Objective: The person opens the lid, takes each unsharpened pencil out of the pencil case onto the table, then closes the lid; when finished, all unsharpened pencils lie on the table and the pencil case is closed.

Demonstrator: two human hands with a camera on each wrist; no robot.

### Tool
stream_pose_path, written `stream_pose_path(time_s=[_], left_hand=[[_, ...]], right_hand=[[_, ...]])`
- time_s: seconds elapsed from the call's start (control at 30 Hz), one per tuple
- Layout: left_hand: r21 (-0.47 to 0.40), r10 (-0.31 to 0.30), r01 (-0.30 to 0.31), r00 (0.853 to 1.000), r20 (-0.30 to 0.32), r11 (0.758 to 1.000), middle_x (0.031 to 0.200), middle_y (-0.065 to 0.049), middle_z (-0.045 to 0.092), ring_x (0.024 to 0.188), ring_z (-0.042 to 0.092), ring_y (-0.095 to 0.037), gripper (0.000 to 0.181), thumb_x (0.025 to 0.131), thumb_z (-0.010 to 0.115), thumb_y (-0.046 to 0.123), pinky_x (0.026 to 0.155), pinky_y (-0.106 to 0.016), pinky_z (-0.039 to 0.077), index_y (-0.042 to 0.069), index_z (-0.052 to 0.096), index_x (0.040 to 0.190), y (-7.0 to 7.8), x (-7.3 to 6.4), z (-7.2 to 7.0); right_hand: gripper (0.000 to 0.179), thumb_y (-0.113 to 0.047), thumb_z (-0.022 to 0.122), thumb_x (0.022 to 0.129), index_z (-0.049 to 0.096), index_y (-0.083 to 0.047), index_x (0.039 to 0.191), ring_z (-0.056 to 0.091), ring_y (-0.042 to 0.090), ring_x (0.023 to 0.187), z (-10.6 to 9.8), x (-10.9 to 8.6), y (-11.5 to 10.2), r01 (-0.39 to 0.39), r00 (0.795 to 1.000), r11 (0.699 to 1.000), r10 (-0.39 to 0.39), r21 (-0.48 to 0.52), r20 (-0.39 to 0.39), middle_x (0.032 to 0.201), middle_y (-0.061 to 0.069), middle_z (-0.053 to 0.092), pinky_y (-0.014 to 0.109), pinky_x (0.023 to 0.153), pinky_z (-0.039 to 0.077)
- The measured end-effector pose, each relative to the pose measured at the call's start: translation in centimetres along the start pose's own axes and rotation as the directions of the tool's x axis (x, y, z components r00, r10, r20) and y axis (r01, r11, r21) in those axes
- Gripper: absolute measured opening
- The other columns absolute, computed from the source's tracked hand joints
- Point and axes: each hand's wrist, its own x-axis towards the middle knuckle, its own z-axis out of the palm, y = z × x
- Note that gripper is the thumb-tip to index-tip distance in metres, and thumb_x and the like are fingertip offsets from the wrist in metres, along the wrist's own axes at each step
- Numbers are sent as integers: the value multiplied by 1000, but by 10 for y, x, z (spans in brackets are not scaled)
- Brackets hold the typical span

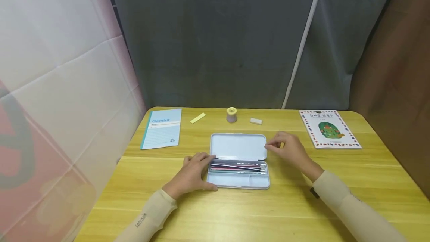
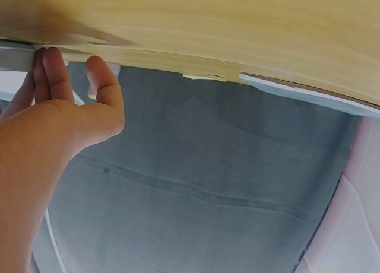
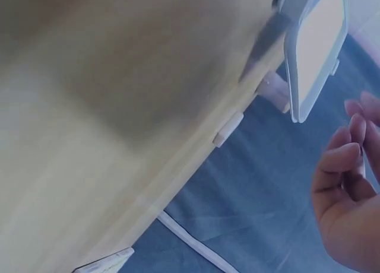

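The left hand [image 1: 192, 173] spreads thumb and fingers across the left end of the pencil case [image 1: 228, 179], open on the table [image 1: 255, 212]; the right hand [image 1: 290, 148] presses its fingertips together beside the right edge of the lid [image 1: 238, 146], nothing visible between them. The case looks light, stiff and slick, its hinge the weak point: best steady the base and take the lid by its rim. The loose pencils [image 1: 236, 167] could slide if tipped. Beyond lies an eraser [image 1: 256, 121].

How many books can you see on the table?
2: the blue Gambit notebook near the far left corner, and the white book with a green picture near the far right corner. Any book tucked underneath would be hidden.
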Motion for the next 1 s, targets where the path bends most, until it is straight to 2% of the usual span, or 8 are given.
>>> stream_pose_path(time_s=[0.27, 0.4, 0.7, 1.0], left_hand=[[-21, -34, 34, 999, 3, 999, 148, -8, 60, 141, 53, -31, 108, 68, 100, 49, 114, -59, 28, 11, 52, 158, 1, 1, -2], [-22, -37, 37, 999, 10, 999, 147, -8, 60, 141, 53, -30, 108, 68, 100, 48, 113, -58, 29, 11, 52, 158, 2, 1, -2], [-26, -28, 28, 1000, 10, 999, 146, -8, 60, 140, 53, -30, 108, 68, 100, 48, 111, -56, 29, 10, 52, 158, 2, 1, -1], [-21, -25, 25, 1000, 7, 999, 145, -7, 61, 139, 53, -29, 109, 68, 100, 48, 107, -53, 30, 9, 52, 158, 2, 0, 0]], right_hand=[[5, -15, 87, 89, 87, -11, 91, 47, 8, 67, 3, -25, -1, -31, 985, 998, 21, 57, 171, 70, -6, 55, 23, 62, 39], [5, -14, 88, 88, 87, -12, 92, 47, 7, 67, 8, -31, 2, -49, 974, 997, 34, 58, 225, 71, -7, 57, 22, 61, 40], [4, -11, 88, 86, 87, -11, 90, 48, 3, 66, 20, -31, 4, 1, 966, 996, -24, 89, 257, 74, -7, 64, 21, 61, 42], [5, -16, 88, 87, 87, -11, 89, 52, 5, 72, 24, -28, 0, -35, 949, 999, 27, 18, 314, 81, -8, 68, 22, 66, 45]])
